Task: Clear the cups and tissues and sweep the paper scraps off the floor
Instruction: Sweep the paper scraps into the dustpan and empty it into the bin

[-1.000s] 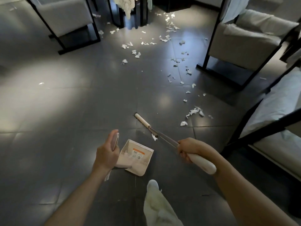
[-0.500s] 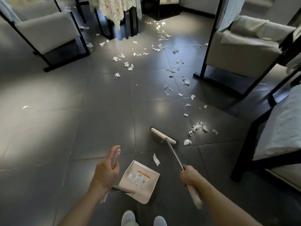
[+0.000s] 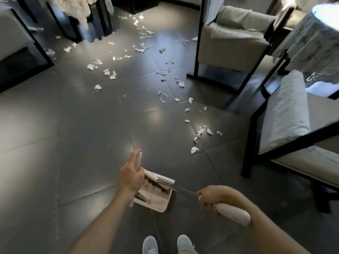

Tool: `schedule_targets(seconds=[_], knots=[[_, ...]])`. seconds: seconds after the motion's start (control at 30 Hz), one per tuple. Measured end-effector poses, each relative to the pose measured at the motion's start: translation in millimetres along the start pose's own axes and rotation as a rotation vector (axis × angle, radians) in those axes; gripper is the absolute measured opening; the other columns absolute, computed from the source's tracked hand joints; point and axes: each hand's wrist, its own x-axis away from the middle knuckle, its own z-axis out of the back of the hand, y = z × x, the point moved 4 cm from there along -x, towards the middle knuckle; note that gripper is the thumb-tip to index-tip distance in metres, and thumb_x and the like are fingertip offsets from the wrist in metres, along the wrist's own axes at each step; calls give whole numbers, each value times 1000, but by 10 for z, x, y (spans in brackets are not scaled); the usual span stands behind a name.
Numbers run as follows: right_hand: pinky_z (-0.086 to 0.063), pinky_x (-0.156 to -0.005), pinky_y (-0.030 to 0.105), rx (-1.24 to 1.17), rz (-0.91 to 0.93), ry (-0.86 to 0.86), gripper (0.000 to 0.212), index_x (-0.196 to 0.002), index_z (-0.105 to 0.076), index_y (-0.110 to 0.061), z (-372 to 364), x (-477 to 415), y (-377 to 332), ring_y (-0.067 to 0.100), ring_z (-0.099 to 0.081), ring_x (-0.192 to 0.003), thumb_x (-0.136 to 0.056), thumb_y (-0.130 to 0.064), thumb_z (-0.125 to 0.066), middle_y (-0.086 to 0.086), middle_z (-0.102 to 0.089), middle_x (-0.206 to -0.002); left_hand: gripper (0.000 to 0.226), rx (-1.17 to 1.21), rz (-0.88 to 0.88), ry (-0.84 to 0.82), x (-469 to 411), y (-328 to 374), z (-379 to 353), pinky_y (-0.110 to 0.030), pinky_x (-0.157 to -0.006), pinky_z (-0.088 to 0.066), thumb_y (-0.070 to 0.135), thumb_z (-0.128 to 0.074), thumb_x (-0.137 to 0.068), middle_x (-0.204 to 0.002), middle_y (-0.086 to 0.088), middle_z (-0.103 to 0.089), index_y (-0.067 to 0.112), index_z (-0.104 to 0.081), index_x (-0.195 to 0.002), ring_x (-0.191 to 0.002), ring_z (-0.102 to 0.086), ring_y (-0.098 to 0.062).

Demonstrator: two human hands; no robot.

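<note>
At the bottom edge the toes of two pale shoes [image 3: 184, 243] show; the rest is cut off by the frame. Just ahead of them the dustpan [image 3: 156, 201] sits low over the dark tiled floor [image 3: 55, 143]; whether its lip touches the tiles cannot be determined. The left hand [image 3: 131, 178] is wrapped round the dustpan's upright handle, thumb laid along it, and hides the handle's lower part and the pan's left edge. The right hand [image 3: 212, 198] is clenched round the white grip of the broom [image 3: 185, 189], whose metal shaft runs left to the head. The two hands are apart, with the shaft between them. The broom head lies across the far rim of the dustpan, dark bristles against the pan's comb teeth. Blur prevents reading any contents in the pan. The paper scraps [image 3: 201, 131] lie on the floor beyond the pan: one piece nearest, then a small cluster to the right, then a loose trail running toward the top centre, where glare merges individual pieces. A pale armchair [image 3: 286, 125] with a black frame stands at the right, partly cut off. A second armchair [image 3: 233, 43] stands farther back. A cloth-draped worktop [image 3: 315, 37] at the upper right is overexposed. At the top left a lace cloth [image 3: 77, 10] hangs, its support mostly out of frame.
</note>
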Motion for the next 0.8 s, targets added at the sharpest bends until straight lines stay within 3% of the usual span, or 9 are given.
schedule_targets(seconds=[0.1,0.23,0.47,0.53,0.6,0.67,0.8], knots=[[-35,-35,15,-319,13,-8,54,-141,-41,-3,80,355,93,3,-37,-34,-87,-2,-48,-1,-40,-52,49,6,-17,-40,-55,-19,57,-25,-70,-34,4,-57,-83,-97,-10,-67,25,-53,-127,-87,-63,-33],[-37,-35,16,-501,101,127,62,-142,-38,-23,90,490,172,2,-40,-33,-86,1,-49,0,-48,-58,54,-5,-74,-43,-176,41,98,-29,-67,-36,-2,-59,-77,-83,-10,-64,27,-56,-124,-76,-63,-36],[-44,-41,21,-774,159,342,71,-146,-31,-25,435,167,251,7,-48,-47,-83,1,-53,7,-55,-73,54,-58,-229,-79,-646,412,18,-29,-63,-35,0,-61,-79,-82,-16,-66,26,-55,-126,-72,-63,-37],[-44,-41,21,-874,148,359,60,-137,-39,-23,623,0,296,7,-49,-45,-83,1,-54,7,-55,-67,57,-54,-261,-114,-811,536,-56,-30,-65,-38,-3,-60,-78,-87,-15,-67,25,-55,-127,-75,-63,-36],[-41,-39,21,-963,130,373,32,-115,-54,-5,858,-171,338,7,-47,-41,-84,2,-52,4,-52,-57,58,-58,-298,-157,-986,659,-172,-30,-65,-41,-5,-60,-78,-92,-14,-67,25,-54,-128,-76,-63,-34],[-39,-39,20,-1006,108,415,13,-94,-57,-1,1160,-323,382,8,-46,-38,-84,3,-50,2,-51,-50,59,-66,-337,-206,-1179,766,-328,-30,-66,-44,-5,-61,-78,-94,-12,-68,24,-54,-128,-79,-64,-33],[-38,-37,19,-1069,58,517,12,-88,-54,-2,1905,-568,490,8,-48,-38,-82,5,-46,6,-52,-57,56,-89,-446,-303,-1595,973,-672,-21,-72,-46,-8,-64,-77,-101,-4,-70,23,-57,-124,-86,-67,-23]])
